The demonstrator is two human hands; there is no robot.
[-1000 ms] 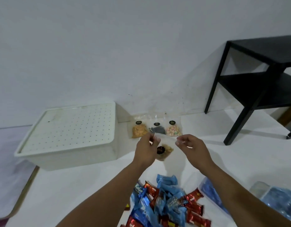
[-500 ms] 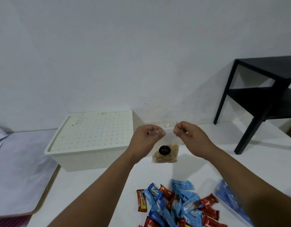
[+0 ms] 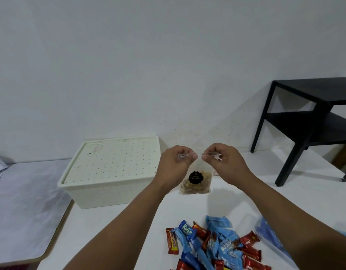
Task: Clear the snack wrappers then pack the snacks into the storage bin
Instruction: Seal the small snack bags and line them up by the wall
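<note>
A small clear snack pouch (image 3: 195, 183) with brown crumbs and a round black label hangs in the air in front of me. My left hand (image 3: 175, 164) and my right hand (image 3: 224, 161) each pinch one end of its top edge, fingers closed. The cream storage bin (image 3: 109, 184) stands to the left by the wall, with its perforated lid (image 3: 113, 159) shut. Below my hands a pile of blue and red wrapped snacks (image 3: 215, 248) lies on the white table (image 3: 113, 230).
A black side table (image 3: 312, 121) with a lower shelf stands at the right by the wall. A blue plastic bag (image 3: 271, 236) lies at the right edge behind my right arm. The white table ends at the left, beside a lower purple-white surface (image 3: 22, 201).
My hands lifted the pouch off the table and drew close together at its top edge. The view tilted up, so the other pouches by the wall are hidden behind my hands.
</note>
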